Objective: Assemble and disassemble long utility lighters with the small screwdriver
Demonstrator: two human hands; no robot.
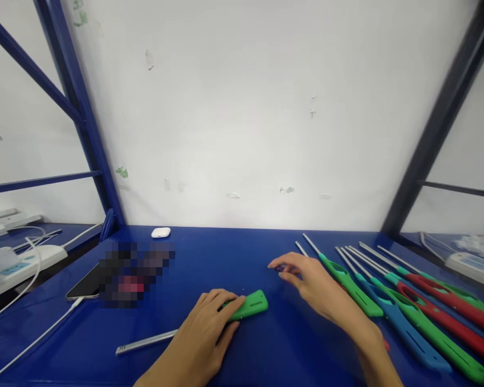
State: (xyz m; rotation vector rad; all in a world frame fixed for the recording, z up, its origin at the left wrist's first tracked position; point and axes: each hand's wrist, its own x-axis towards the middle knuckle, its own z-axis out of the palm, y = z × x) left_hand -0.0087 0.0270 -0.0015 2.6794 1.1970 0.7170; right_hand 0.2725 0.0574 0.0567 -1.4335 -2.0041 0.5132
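A green long-necked lighter (pixel 256 304) lies on the blue table with its metal tube (pixel 147 342) pointing left. My left hand (pixel 210 328) is closed over the middle of it, hiding the trigger area. To the right, my right hand (pixel 302 277) hovers above the table, with thumb and index finger slightly apart and no held thing visible. Beside and partly behind that hand lies another green lighter (pixel 357 293). Several more lie in a row further right, among them a blue lighter (pixel 413 330) and a red lighter (pixel 447 317). A bit of red shows below my right wrist.
A white earbud case (pixel 161 233) sits at the table's back edge. On the left lie a phone (pixel 83 282) with a white cable (pixel 40 344) and a blurred-out item. Power strips (pixel 28 263) stand at the far left. Blue frame posts (pixel 78 118) and a white wall bound the table.
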